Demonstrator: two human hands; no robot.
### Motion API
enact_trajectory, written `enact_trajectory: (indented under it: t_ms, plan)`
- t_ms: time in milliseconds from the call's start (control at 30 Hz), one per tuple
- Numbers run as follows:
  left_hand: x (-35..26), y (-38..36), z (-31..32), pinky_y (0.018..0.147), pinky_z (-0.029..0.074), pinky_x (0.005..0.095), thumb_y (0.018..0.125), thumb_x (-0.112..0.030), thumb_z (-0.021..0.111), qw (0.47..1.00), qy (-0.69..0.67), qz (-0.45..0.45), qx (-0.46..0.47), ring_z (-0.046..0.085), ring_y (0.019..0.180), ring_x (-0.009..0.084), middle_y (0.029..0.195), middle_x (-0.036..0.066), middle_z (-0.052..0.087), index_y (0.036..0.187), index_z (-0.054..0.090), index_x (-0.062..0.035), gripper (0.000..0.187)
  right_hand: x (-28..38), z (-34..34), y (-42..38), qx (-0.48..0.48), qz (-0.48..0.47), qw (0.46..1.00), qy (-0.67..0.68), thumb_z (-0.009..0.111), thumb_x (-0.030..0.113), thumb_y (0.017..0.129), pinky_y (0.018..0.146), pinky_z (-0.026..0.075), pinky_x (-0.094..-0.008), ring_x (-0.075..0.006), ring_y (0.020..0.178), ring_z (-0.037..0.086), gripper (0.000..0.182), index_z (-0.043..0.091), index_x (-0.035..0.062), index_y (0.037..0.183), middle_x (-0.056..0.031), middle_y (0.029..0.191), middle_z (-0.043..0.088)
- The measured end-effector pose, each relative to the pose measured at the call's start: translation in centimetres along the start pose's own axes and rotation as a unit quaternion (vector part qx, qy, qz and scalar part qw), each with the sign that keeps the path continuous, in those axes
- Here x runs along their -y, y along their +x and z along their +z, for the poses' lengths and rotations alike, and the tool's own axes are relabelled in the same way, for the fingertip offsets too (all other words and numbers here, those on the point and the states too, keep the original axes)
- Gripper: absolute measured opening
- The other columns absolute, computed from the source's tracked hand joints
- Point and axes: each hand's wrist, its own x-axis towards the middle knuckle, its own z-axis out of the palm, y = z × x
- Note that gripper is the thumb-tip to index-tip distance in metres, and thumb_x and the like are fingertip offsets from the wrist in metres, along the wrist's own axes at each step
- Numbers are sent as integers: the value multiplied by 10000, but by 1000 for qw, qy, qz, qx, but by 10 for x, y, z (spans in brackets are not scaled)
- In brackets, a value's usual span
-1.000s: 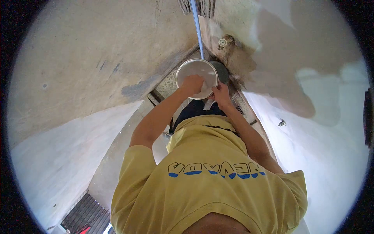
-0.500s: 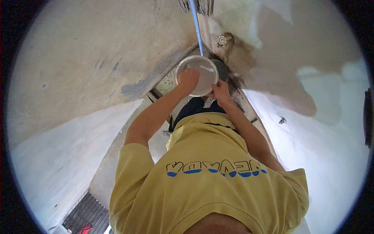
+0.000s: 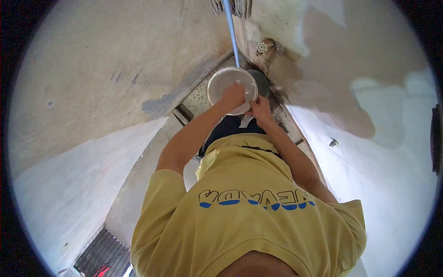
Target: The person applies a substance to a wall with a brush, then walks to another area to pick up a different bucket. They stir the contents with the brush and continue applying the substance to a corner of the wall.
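Observation:
A round whitish bucket [image 3: 219, 76] with a pale rim is held in front of my body, its open top facing me. My left hand [image 3: 233, 97] is inside the bucket, fingers closed; whatever it holds, if anything, is hidden. My right hand [image 3: 261, 111] grips the bucket's right edge near the lower side. Below the bucket, a small white piece [image 3: 246, 121] shows against dark trousers. Behind the bucket stands a dark round container [image 3: 262, 83], partly hidden.
A blue pole [image 3: 232, 34] with grey mop strands [image 3: 242, 7] leans in the corner behind the bucket. A round valve handle [image 3: 262, 47] sticks out from the stained right wall. Slatted dark panel [image 3: 102, 254] at the lower left.
My left hand has moved right and slightly down inside the bucket, towards its right side. My right hand keeps its hold, and the bucket has barely shifted.

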Motion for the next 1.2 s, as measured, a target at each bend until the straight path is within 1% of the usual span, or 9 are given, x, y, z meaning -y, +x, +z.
enact_trajectory:
  t_ms: [167,267,300,367,500,767,900,1100,1200]
  plan:
    - [15,6,15,711,539,452,741,-88,597,989,29,-30,-140,647,820,377,878,220,640,869,640,10,167,-7,-5,3,17,-4,999,28,481,13,859,617,602,-333,-225,780,653,298,505,-49,1150,-136,967,610]
    - [20,5,10,725,537,457,744,-57,590,983,52,-21,-172,638,882,371,905,217,637,868,646,15,154,-9,-2,4,-2,3,1000,11,482,17,860,620,602,-333,-227,803,651,301,505,-41,1155,-137,974,608]
    - [15,3,0,725,537,457,744,-57,590,983,52,-21,-172,638,882,371,905,217,637,868,646,15,154,-6,-2,3,-2,3,1000,11,482,17,860,620,602,-333,-227,803,651,301,505,-41,1155,-137,974,608]
    - [8,1,-14,723,539,454,739,-67,615,997,32,-46,-44,639,898,362,927,223,630,872,647,14,158,0,-1,-1,2,-3,1000,-7,484,22,861,626,601,-330,-223,803,649,303,511,-39,1157,-132,967,610]
    - [10,-4,-8,703,546,451,727,-69,640,997,34,21,-63,655,850,357,904,211,643,878,652,7,169,10,-1,-8,19,-6,999,31,485,25,860,622,598,-321,-212,795,648,300,523,-35,1151,-121,959,613]
    - [2,-12,-18,703,549,427,683,-125,685,987,118,89,58,666,841,328,877,163,670,861,674,-37,199,-1,0,-4,10,2,999,34,476,22,861,596,594,-319,-201,746,653,284,532,-43,1132,-122,914,624]
    - [4,-20,-20,720,548,418,706,-134,668,985,134,88,63,667,850,320,872,148,676,867,685,-61,177,-9,0,0,-13,13,999,40,480,17,860,595,595,-329,-207,735,656,278,526,-57,1125,-131,920,626]
    - [3,-24,-20,731,546,420,791,-123,597,990,139,-8,8,661,892,300,938,142,670,859,691,-61,132,-15,1,1,0,-2,1000,9,480,16,860,624,605,-351,-245,824,653,297,512,-75,1140,-157,995,610]
    - [-3,-24,-23,730,548,421,811,-110,575,991,119,-51,-29,655,909,300,947,152,662,860,695,-54,141,-29,-1,12,13,-68,994,-86,482,15,858,621,606,-350,-265,864,645,309,504,-83,1150,-161,1019,600]
